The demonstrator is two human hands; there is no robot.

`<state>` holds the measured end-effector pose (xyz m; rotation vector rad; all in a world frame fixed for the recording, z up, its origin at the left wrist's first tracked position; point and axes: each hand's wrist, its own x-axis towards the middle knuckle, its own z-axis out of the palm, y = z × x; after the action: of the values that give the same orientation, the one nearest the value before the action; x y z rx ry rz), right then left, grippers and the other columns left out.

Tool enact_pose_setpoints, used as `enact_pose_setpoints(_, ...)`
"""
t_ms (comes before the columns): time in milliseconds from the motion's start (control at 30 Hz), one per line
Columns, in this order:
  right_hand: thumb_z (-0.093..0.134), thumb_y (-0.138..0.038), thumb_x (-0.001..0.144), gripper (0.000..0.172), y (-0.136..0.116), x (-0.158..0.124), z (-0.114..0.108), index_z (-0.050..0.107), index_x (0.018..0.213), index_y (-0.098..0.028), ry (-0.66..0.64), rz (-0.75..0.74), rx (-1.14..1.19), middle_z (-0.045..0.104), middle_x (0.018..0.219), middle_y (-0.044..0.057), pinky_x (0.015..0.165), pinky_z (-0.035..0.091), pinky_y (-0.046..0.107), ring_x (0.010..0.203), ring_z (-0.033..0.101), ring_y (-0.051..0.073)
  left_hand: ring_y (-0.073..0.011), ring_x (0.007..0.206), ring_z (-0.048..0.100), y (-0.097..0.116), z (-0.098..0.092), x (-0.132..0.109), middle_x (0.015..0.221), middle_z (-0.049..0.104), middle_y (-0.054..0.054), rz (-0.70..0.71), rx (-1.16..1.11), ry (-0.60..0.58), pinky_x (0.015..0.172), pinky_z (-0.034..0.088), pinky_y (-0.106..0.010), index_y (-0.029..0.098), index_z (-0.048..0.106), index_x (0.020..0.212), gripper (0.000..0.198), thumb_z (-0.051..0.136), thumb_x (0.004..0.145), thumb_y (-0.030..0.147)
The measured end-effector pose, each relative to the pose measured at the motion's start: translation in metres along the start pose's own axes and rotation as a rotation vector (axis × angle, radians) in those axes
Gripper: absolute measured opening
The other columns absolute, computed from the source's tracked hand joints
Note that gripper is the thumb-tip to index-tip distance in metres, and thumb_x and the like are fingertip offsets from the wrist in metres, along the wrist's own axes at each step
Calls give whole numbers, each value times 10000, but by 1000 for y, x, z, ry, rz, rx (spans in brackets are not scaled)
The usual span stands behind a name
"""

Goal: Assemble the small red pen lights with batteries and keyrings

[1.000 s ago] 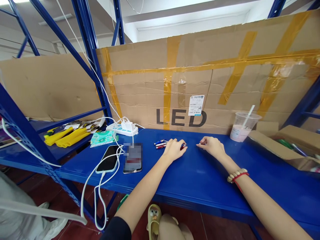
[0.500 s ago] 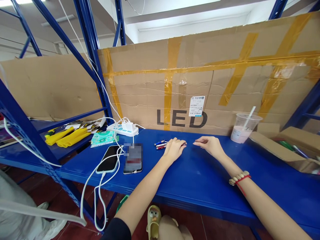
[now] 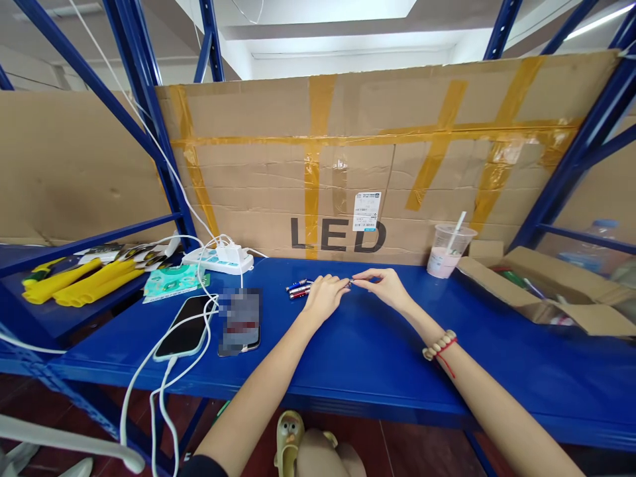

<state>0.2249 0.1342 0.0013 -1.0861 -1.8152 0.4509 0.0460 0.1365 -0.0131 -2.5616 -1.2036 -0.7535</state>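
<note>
Under the fingers of my left hand [image 3: 325, 297], which are closed, several slim pens [image 3: 299, 289] in blue, silver and red stick out to the left, just above the blue shelf top. The far ends of the pens are mostly hidden by that hand. My right hand [image 3: 381, 286], with a beaded bracelet and red string on its wrist, pinches thumb and fingers together right at the left fingertips. A tiny part shows between the two hands, too small to make out.
Two phones, one with a black screen [image 3: 185, 329] and one with a blurred screen [image 3: 248, 321], lie left with white cables. Behind them is a power strip [image 3: 203, 259]. A drink cup with straw [image 3: 444, 258] and open cardboard box [image 3: 541, 285] stand right. Taped cardboard [image 3: 248, 185] forms the back.
My right hand has come left to meet the left fingertips; a gap stood between them before. The left hand still holds the pens. The whole view has turned a little to the right.
</note>
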Motion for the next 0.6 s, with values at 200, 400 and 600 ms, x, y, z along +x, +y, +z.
enact_pose_setpoints(200,645,-443,632,339,-4,-1,0,694,774,-139,-107,97,25,658,766,64,484,443,219,614,569,140,-139,829,491,1,-2,-1,908,594,-8,24,0,-8,704,296,-281,233,525,1117,286,328,909,236)
enact_pose_setpoints(400,673,-444,584,377,-3,-1,-4,682,775,-120,-162,178,74,642,717,66,439,423,197,550,519,105,-132,835,482,0,-3,-3,894,574,-20,95,-71,9,764,284,-278,206,521,1105,288,308,913,216)
enact_pose_setpoints(600,668,-433,598,338,5,-1,-6,646,682,-106,-278,288,123,612,623,44,434,397,178,474,472,65,-124,817,496,4,-10,-6,851,571,-26,136,-147,-34,757,283,-261,191,530,1050,291,270,920,211)
